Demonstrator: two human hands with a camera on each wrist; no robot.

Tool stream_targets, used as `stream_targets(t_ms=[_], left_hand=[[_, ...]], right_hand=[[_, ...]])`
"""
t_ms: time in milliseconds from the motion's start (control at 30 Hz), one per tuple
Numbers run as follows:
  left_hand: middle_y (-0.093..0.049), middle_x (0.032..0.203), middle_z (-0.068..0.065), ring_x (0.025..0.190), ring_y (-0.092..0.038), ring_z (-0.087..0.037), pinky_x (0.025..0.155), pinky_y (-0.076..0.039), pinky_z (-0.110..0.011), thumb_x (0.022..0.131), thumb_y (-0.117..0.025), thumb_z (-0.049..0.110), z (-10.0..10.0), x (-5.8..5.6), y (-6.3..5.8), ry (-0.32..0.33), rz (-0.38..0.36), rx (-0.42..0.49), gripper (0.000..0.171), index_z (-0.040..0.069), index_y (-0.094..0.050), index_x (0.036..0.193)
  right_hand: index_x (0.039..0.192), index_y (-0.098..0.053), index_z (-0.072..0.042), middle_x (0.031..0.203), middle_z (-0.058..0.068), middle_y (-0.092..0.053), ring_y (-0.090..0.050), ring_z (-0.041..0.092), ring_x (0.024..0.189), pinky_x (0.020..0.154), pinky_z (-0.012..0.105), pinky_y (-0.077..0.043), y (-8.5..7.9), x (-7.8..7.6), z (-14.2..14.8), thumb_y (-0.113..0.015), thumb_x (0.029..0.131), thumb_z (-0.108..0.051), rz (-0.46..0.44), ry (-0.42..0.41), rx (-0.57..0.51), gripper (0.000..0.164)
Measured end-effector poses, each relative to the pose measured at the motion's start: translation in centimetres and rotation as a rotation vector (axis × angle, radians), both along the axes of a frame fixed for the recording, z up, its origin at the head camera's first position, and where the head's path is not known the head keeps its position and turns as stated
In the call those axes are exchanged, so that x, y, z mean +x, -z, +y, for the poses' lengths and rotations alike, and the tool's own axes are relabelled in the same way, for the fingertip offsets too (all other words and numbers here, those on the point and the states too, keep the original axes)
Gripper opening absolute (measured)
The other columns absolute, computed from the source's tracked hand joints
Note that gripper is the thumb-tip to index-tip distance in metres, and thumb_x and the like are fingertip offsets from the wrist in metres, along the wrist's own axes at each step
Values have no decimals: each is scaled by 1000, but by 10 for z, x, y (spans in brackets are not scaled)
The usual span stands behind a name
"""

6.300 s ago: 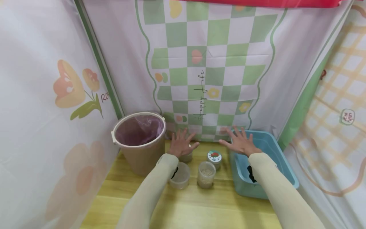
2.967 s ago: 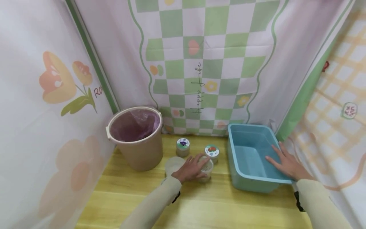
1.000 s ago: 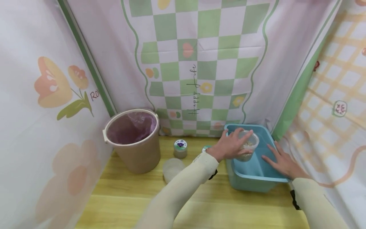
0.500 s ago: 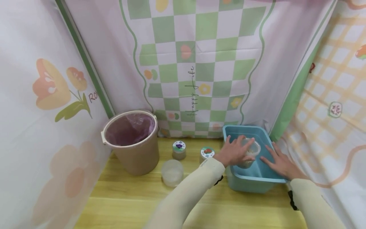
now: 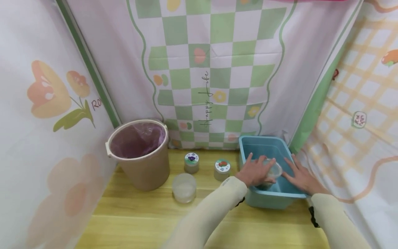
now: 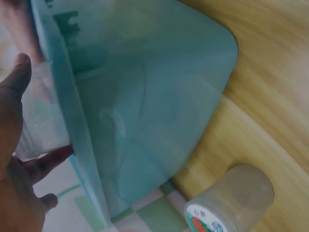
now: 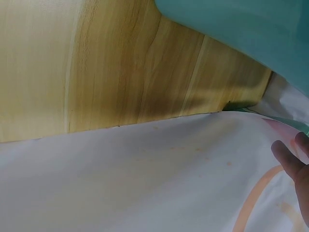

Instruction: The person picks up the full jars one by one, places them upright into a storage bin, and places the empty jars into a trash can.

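My left hand (image 5: 255, 172) grips a clear plastic jar (image 5: 275, 169) by its sides, inside the blue basin (image 5: 273, 200). The jar is tilted, and its lower part is hidden behind the fingers and the basin's near rim. In the left wrist view the thumb and fingers lie round the clear jar (image 6: 44, 121), next to the rim. With fingers spread and fairly straight, my right hand (image 5: 304, 178) rests at the basin's right rim. Only some fingertips (image 7: 287, 159) and part of that hand show in the right wrist view.
Left of the basin stand a jar with a red-printed lid (image 5: 222, 170), a purple-printed one (image 5: 191, 163) and a clear round container (image 5: 184, 188). A beige bin (image 5: 146, 174) with a purple liner is at far left. Printed cloth (image 5: 199, 86) hangs behind the wooden table (image 5: 140, 221).
The left hand took hold of the open jar of grains on the table, carried it right and lowered it into the basin. The right hand moved to the basin's right rim and stays there.
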State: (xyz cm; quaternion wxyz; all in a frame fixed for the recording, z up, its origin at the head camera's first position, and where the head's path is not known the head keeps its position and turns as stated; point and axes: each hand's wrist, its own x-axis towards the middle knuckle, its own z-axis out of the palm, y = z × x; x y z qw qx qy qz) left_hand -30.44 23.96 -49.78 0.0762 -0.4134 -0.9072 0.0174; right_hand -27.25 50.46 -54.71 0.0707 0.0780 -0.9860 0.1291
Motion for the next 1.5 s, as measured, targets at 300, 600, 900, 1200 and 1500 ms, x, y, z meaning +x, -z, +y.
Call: stream_targets(t_ms=[300,600,900,1200,1500], left_hand=[[-37,155,6,124,-58,-6,122,-24,-49,84,-48,80,1,10,10,2,22,-23,90,38,-19,159],[-31,158,7,127,-56,-7,123,-19,-50,87,-50,76,3,9,19,-11,-51,-59,90,38,-14,160],[-31,158,10,127,-55,-6,123,-19,-54,87,-60,70,1,6,27,-67,-134,-69,92,43,-9,159],[-37,153,15,136,-46,-8,122,-18,-57,79,-64,74,0,5,26,-65,-151,-75,99,52,-6,156],[-41,151,16,142,-39,-9,124,-12,-56,88,-40,79,-15,-2,0,-35,-151,-54,81,52,-3,156]], right_hand=[[158,-26,-10,163,29,-13,-42,66,120,87,76,-40,11,-4,2,-51,102,-45,55,-56,5,70],[160,-18,-9,165,27,1,-29,70,127,94,81,-31,-2,0,-12,-44,101,-58,-107,27,-11,81],[161,-13,-10,166,24,8,-23,69,130,95,82,-27,-4,1,-21,-42,100,-63,-161,56,-21,86],[161,-14,-9,165,27,7,-23,70,130,93,83,-26,-4,4,-22,-43,100,-61,-157,54,-18,85],[160,-16,-7,165,27,6,-23,70,130,94,82,-26,-8,4,-15,-44,100,-60,-141,47,-16,85]])
